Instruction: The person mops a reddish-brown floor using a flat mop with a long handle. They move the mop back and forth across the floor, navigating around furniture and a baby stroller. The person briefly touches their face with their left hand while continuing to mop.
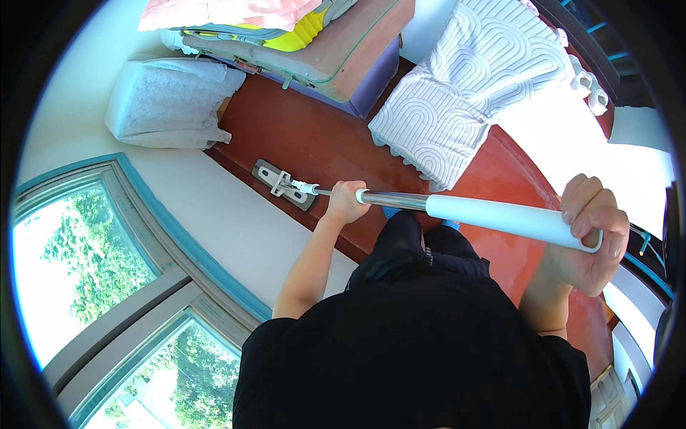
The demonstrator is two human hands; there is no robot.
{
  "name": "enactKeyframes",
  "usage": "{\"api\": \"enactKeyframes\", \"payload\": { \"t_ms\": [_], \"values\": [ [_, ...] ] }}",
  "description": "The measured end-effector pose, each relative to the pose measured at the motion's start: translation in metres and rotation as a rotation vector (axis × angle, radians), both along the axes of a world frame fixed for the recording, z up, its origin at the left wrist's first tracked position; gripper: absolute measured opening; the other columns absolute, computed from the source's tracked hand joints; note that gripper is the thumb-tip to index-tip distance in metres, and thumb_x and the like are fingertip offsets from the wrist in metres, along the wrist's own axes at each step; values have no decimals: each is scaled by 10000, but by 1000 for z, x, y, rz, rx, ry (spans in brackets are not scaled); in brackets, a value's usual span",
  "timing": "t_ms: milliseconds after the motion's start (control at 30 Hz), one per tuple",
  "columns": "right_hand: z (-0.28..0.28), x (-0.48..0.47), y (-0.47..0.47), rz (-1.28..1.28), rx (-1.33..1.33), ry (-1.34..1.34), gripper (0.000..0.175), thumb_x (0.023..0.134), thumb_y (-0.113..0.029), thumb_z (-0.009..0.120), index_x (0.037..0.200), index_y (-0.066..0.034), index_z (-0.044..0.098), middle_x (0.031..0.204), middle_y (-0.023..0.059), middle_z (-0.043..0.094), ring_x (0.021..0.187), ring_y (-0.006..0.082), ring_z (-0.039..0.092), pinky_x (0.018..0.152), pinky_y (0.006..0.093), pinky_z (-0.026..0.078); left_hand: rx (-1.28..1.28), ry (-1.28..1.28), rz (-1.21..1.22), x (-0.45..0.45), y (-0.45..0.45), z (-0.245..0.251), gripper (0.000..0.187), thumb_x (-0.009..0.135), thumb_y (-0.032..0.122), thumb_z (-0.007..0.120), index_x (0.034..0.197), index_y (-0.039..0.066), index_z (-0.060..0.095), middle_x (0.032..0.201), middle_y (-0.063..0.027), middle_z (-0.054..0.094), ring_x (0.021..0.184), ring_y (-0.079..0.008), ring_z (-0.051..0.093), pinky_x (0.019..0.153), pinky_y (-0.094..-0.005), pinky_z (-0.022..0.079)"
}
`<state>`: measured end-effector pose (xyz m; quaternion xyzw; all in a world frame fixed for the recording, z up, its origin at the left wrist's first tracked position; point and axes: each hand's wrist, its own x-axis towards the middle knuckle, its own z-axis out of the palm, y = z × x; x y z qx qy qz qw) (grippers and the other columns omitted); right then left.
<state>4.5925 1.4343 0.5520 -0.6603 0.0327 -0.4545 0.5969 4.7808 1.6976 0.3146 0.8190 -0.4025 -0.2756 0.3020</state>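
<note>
A flat mop with a white and metal handle slants across the view in front of my body. Low on its metal pole, my left hand is closed around the shaft. My right hand grips the top end of the white handle, by its hanging loop. The grey and white mop head lies on the red floor, alongside the foot of the white wall. Most of its underside is hidden.
Ahead stands an old suitcase on a purple box, with folded fabrics on top. A white-wrapped bundle sits at the left wall. A white quilted cover hangs down at the right. Windows line the left side.
</note>
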Motion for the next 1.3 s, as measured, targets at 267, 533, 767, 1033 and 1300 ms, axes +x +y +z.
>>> {"api": "enactKeyframes", "payload": {
  "t_ms": [267, 533, 767, 1033, 1300],
  "values": [
    [-5, -53, -35, 933, 218, -183, 271, 775, -308, 651, 674, -87, 531, 557, 17, 544, 466, 135, 543, 504, 256, 455, -92, -34, -37, -39, -38, 3, 174, 610, 88, 652, 560, 54, 488, 573, -126, 558, 578, -336, 561, 553, -416, 446],
    [28, -146, -64, 852, 16, -128, 326, 767, -275, 691, 606, -90, 476, 529, 34, 520, 456, 149, 538, 501, 261, 459, -212, -128, -136, -94, -129, -3, 223, 629, 125, 706, 605, 49, 497, 610, -130, 545, 615, -337, 556, 568, -409, 438],
    [28, -173, -40, 760, 26, -176, 354, 718, -166, 699, 522, -70, 420, 476, 27, 439, 400, 163, 472, 437, 269, 390, -145, -146, -227, -105, -148, 3, 180, 629, 108, 692, 634, 63, 517, 646, -115, 554, 678, -327, 554, 628, -420, 446],
    [6, -128, -8, 741, 30, -69, 294, 655, -62, 624, 524, -99, 364, 512, 24, 398, 420, 218, 425, 484, 311, 383, -78, -185, -193, -51, -117, 0, 241, 686, 133, 727, 677, 53, 499, 680, -121, 551, 678, -327, 541, 606, -398, 449],
    [-12, -93, 13, 665, 144, -44, 120, 602, -32, 531, 555, -70, 427, 501, 47, 441, 405, 217, 432, 498, 336, 390, 8, -164, 30, -19, -81, -29, 260, 722, 200, 728, 753, 48, 519, 816, -114, 560, 849, -310, 539, 718, -404, 447]
  ]
}}
